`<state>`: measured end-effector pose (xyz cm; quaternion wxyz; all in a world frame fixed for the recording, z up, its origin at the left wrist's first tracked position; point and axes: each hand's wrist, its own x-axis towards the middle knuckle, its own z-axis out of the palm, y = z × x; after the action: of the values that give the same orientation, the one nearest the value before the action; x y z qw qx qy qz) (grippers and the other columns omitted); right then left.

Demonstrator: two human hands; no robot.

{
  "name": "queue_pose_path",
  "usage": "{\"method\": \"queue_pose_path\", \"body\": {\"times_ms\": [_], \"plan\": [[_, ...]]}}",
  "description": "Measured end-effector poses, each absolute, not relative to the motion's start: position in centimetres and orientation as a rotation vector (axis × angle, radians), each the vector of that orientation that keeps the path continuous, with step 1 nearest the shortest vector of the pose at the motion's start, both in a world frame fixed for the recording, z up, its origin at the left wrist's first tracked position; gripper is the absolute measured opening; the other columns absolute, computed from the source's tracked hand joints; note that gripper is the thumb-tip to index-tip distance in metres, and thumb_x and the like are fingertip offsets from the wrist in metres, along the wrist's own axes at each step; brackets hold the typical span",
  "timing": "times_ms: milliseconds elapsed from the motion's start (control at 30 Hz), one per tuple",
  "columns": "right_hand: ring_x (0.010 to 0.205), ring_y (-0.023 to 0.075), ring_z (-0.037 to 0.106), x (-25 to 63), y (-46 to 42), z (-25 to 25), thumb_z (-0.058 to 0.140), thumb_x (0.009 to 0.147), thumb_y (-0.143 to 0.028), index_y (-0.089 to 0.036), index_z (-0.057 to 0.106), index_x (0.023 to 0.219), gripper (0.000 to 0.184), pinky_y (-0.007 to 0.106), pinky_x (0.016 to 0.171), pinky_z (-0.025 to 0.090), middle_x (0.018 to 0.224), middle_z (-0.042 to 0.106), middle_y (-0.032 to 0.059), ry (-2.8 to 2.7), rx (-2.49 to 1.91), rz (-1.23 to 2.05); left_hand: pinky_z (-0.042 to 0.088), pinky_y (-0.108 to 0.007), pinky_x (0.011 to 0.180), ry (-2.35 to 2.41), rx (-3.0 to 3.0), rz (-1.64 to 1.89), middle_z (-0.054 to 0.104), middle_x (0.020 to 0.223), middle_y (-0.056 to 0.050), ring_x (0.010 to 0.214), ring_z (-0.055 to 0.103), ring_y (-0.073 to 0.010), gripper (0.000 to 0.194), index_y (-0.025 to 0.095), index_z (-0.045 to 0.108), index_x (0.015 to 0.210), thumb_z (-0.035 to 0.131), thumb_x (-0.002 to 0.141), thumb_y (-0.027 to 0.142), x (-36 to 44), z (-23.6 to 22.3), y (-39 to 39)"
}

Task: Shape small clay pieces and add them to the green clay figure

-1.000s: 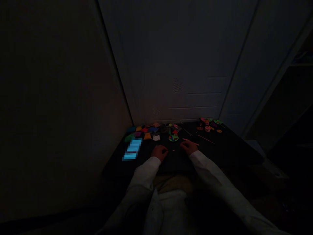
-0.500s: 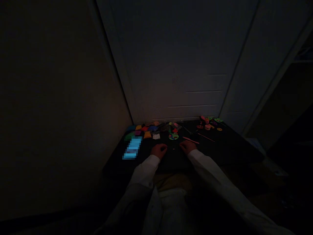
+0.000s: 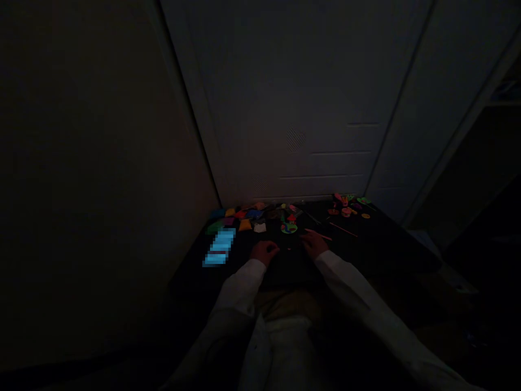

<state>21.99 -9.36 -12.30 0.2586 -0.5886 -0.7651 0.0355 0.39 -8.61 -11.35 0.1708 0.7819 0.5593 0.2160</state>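
My left hand rests low over the dark table, thumb and forefinger curled together; whatever is between them is too small and dark to name. Across from it, my right hand has its fingers loosely apart beside a pink modelling stick. A tiny pale piece lies on the table between the hands. Just beyond them sits a round green and blue clay piece, with a small red-roofed shape at its far edge.
Coloured clay packs line the back left, above a glowing, pixelated phone. At the back right are several small clay figures, a yellow disc and a thin reddish stick. A pale panel rises behind the table.
My right hand has shifted slightly right, towards the pink stick, and its fingers have loosened from a pinch. My left hand stays almost where it was.
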Motion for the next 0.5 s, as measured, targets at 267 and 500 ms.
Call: {"method": "queue_pose_path", "body": {"times_ms": [267,500], "plan": [[0.104,0.0184,0.043,22.0,-9.8,-11.8,0.044,0.082,-0.032,-0.016,0.048,0.106,0.029,0.042,0.088,0.036,0.115,0.044,0.0075,-2.087,-1.547,0.017,0.044,-0.037,0.077,1.597,2.191,0.635,0.054,0.101,-0.006,0.089,0.053,-0.0159,0.027,0.014,0.052,0.099,0.044,0.081,0.033,0.5,-11.4,-8.7],[0.112,0.0216,0.035,19.8,-9.9,-11.9,0.046,0.080,-0.036,-0.018,0.049,0.106,0.032,0.046,0.093,0.029,0.122,0.039,0.0072,-2.312,-1.504,-0.010,0.045,-0.035,0.075,1.588,2.210,0.674,0.055,0.097,-0.006,0.085,0.053,-0.0150,0.027,0.014,0.052,0.096,0.043,0.081,0.034,0.5,-11.2,-8.9]]}}
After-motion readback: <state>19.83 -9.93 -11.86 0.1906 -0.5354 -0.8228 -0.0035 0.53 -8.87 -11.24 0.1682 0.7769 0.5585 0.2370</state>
